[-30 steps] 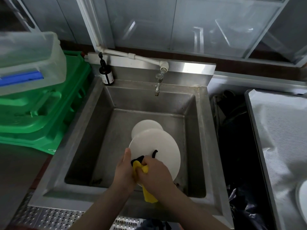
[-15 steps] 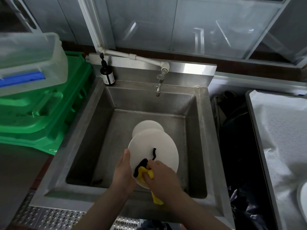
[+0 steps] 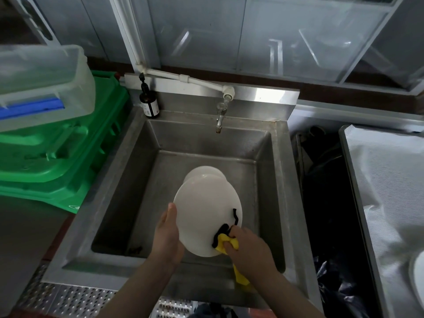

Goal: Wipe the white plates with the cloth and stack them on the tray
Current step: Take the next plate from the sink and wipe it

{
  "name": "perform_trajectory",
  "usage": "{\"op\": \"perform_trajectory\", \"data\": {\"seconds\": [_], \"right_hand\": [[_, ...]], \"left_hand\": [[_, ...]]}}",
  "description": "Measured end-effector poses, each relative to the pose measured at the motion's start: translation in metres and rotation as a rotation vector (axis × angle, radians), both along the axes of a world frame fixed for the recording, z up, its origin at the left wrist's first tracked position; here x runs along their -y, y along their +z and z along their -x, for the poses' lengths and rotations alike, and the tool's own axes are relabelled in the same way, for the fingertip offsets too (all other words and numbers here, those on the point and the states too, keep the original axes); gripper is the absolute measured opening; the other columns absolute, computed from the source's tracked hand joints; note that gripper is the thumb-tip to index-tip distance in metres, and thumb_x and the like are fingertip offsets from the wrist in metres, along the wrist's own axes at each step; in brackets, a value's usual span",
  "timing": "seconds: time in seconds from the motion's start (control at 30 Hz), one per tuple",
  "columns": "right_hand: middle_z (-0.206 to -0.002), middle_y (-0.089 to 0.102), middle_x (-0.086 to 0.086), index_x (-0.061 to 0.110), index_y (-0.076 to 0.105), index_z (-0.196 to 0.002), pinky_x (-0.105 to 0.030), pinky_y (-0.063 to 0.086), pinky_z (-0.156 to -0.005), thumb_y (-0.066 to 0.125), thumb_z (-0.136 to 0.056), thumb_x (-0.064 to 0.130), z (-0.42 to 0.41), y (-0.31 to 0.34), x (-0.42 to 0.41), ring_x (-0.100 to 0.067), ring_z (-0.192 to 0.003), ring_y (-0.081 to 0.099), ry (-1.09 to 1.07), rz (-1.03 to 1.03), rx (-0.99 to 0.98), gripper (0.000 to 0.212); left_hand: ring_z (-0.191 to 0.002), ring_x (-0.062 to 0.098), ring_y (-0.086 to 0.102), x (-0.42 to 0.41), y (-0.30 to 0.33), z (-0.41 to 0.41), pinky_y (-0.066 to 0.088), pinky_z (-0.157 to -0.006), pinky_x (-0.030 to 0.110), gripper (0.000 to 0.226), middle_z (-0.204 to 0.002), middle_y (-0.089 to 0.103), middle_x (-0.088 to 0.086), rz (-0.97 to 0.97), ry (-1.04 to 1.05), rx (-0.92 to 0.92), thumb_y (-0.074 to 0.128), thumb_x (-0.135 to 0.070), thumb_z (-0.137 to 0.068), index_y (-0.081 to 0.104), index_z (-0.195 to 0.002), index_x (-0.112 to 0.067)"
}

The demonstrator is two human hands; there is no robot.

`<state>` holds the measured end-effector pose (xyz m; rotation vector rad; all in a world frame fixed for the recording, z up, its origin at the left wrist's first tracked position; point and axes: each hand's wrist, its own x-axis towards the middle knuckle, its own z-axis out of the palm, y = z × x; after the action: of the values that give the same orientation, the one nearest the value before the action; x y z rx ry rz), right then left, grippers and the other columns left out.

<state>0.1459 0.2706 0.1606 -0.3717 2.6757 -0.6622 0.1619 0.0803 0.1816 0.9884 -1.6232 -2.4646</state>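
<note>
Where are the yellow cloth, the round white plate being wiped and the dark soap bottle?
yellow cloth [image 3: 223, 245]: head view, bunched part in the fingers.
round white plate [image 3: 204, 210]: head view, bare centre of its face.
dark soap bottle [image 3: 150, 106]: head view, labelled body.

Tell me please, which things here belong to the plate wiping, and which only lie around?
In use:
white plate, held by left hand
yellow cloth, gripped by right hand
second white plate in the sink
tray

Lying about:
dark pump bottle
green crates
clear plastic tub
tap
</note>
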Motion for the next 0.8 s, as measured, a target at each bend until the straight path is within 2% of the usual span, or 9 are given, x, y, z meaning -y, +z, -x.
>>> {"op": "perform_trajectory", "data": {"seconds": [0.13,0.27,0.37,0.53,0.7,0.8], "right_hand": [[-0.101,0.057,0.006,0.028,0.053,-0.110,-0.027,0.045,-0.073,0.046,-0.097,0.041,-0.003,-0.002,-0.001,-0.010,-0.084,0.052,-0.023,0.001,-0.003,0.020],[-0.096,0.054,0.008,0.028,0.054,-0.104,-0.026,0.046,-0.075,0.047,-0.096,0.040,-0.007,-0.003,0.004,-0.010,-0.085,0.052,-0.057,0.047,0.013,0.016],[-0.093,0.055,0.008,0.031,0.051,-0.096,-0.026,0.045,-0.074,0.048,-0.095,0.040,-0.007,-0.001,0.013,-0.010,-0.084,0.052,-0.067,0.084,0.034,0.010],[-0.089,0.050,0.010,0.027,0.051,-0.095,-0.026,0.035,-0.068,0.050,-0.095,0.040,-0.006,0.009,0.032,-0.010,-0.081,0.048,-0.052,0.153,0.020,0.014],[-0.085,0.053,0.010,0.025,0.051,-0.088,-0.018,0.035,-0.059,0.051,-0.093,0.042,-0.003,0.019,0.056,-0.009,-0.077,0.048,0.008,0.212,-0.023,0.017],[-0.084,0.058,0.005,0.021,0.053,-0.086,-0.028,0.043,-0.065,0.051,-0.092,0.040,-0.001,0.024,0.066,-0.013,-0.076,0.052,0.030,0.246,-0.038,0.020]], "left_hand": [[-0.106,0.029,0.069,-0.002,0.003,0.001,0.055,-0.092,0.053,0.044,-0.115,0.073,0.011,-0.017,0.017,0.024,0.031,-0.039,-0.107,0.064,-0.122,-0.016],[-0.110,0.034,0.067,-0.004,0.002,-0.001,0.053,-0.094,0.058,0.045,-0.118,0.071,0.013,-0.037,0.042,0.043,0.032,-0.041,-0.107,0.061,-0.129,-0.014],[-0.111,0.036,0.067,-0.006,0.001,-0.002,0.055,-0.091,0.056,0.045,-0.119,0.071,0.014,-0.033,0.062,0.031,0.032,-0.040,-0.107,0.060,-0.130,-0.013],[-0.099,0.031,0.072,-0.012,0.002,0.000,0.060,-0.076,0.042,0.044,-0.111,0.073,0.014,-0.061,0.077,0.016,0.032,-0.039,-0.108,0.063,-0.123,-0.012],[-0.082,0.026,0.075,-0.016,0.001,0.002,0.060,-0.059,0.036,0.038,-0.102,0.075,0.012,-0.178,0.166,0.099,0.039,-0.042,-0.105,0.061,-0.123,-0.016],[-0.083,0.027,0.075,-0.016,0.001,0.003,0.059,-0.069,0.040,0.041,-0.102,0.075,0.013,-0.195,0.184,0.137,0.041,-0.045,-0.104,0.061,-0.124,-0.016]]}}
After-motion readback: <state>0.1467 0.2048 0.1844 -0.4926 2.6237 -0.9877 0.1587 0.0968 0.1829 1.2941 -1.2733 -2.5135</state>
